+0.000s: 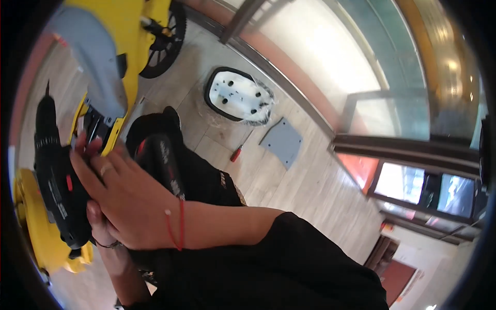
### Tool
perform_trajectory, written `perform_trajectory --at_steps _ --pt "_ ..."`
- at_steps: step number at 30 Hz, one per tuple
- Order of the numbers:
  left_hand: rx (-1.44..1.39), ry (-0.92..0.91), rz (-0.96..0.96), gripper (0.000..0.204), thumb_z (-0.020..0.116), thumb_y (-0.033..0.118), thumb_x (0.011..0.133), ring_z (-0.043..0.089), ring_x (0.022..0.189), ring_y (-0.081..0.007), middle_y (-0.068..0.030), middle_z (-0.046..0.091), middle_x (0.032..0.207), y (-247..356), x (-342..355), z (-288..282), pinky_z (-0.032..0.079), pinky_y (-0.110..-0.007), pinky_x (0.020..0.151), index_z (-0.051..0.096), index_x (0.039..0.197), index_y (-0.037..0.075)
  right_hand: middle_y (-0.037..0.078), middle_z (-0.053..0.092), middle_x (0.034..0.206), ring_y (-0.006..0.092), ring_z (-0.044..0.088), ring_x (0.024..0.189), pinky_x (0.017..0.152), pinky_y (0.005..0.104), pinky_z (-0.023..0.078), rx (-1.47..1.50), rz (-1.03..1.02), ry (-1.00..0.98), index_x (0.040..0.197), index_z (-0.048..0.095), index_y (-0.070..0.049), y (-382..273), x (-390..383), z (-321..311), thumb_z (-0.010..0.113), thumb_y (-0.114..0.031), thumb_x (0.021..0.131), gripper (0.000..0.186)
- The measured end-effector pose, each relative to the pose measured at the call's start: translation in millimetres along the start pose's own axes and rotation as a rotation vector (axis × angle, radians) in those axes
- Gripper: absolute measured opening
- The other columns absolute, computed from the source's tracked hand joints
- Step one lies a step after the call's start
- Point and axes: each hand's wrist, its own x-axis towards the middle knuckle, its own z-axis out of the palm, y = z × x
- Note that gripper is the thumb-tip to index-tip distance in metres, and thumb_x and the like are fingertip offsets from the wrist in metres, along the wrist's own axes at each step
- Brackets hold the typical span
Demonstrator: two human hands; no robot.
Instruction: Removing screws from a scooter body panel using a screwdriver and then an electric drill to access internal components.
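Note:
A black cordless drill (59, 191) lies sideways at the left, its thin bit pointing to the far side. Its battery end (164, 160) shows beyond my hands. My left hand (99, 222), mostly covered by the other one, is closed round the drill by its handle, thumb against the body. Over it reaches my right hand (124, 199), with a ring and a red string bracelet. Its fingers are bent together; anything between them is hidden. Just beyond the fingertips is an open bay (95, 124) in a yellow and grey wheeled vehicle (95, 57).
A black wheel (165, 44) stands at the far left. On the floor are an upturned seat (237, 95) in clear plastic, a grey panel (283, 143) and a red-handled screwdriver (236, 153). My black-clad leg (201, 173) is beside them. Another yellow body (39, 222) is near left.

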Motion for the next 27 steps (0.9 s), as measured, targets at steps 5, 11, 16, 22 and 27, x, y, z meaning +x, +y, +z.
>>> perform_trajectory --at_steps 5,11,16,22,27 --pt "-0.184 0.107 -0.361 0.053 0.048 0.015 0.085 0.046 0.089 -0.0131 -0.0109 0.041 0.120 -13.6 6.7 10.6 0.038 -0.025 0.080 0.026 0.131 -0.001 0.017 0.060 0.093 0.0319 0.058 0.089 0.081 0.0360 0.046 0.407 0.012 0.090 0.105 0.057 0.001 94.2 -62.0 -75.6 0.063 -0.014 0.072 0.037" --pt "-0.416 0.074 -0.432 0.051 0.051 -0.003 0.080 0.038 0.060 -0.0077 -0.0089 0.037 0.100 -24.0 29.2 21.0 0.038 -0.021 0.057 0.027 0.124 -0.001 0.017 0.065 0.079 0.0340 0.061 0.072 0.066 0.0382 0.050 -0.446 0.934 -0.067 0.070 0.065 -0.002 437.5 -281.3 -30.6 0.051 -0.017 0.077 0.022" --pt "-0.305 0.329 -0.411 0.056 0.054 -0.004 0.075 0.041 0.056 -0.0073 -0.0098 0.038 0.098 -25.9 38.3 13.2 0.038 -0.019 0.052 0.027 0.124 -0.003 0.013 0.066 0.086 0.0260 0.064 0.077 0.069 0.0337 0.051 -0.061 1.442 -0.147 0.096 0.064 -0.009 523.5 -383.5 91.9 0.058 -0.021 0.069 0.030" --pt "-0.323 0.636 -0.421 0.057 0.055 0.001 0.076 0.039 0.057 -0.0075 -0.0070 0.039 0.099 -16.1 46.2 -2.7 0.037 -0.018 0.055 0.029 0.126 0.001 0.015 0.063 0.099 0.0325 0.060 0.093 0.083 0.0390 0.048 -0.189 1.676 0.070 0.103 0.063 -0.014 542.3 -394.5 111.0 0.063 -0.026 0.071 0.034" --pt "-0.401 0.610 -0.429 0.048 0.056 -0.002 0.080 0.044 0.068 -0.0069 -0.0036 0.043 0.100 15.8 40.5 -31.6 0.040 -0.021 0.068 0.034 0.122 0.002 0.020 0.058 0.099 0.0390 0.057 0.095 0.083 0.0440 0.047 -0.164 1.617 -0.111 0.101 0.058 -0.015 492.1 -349.8 55.1 0.056 -0.026 0.080 0.024"
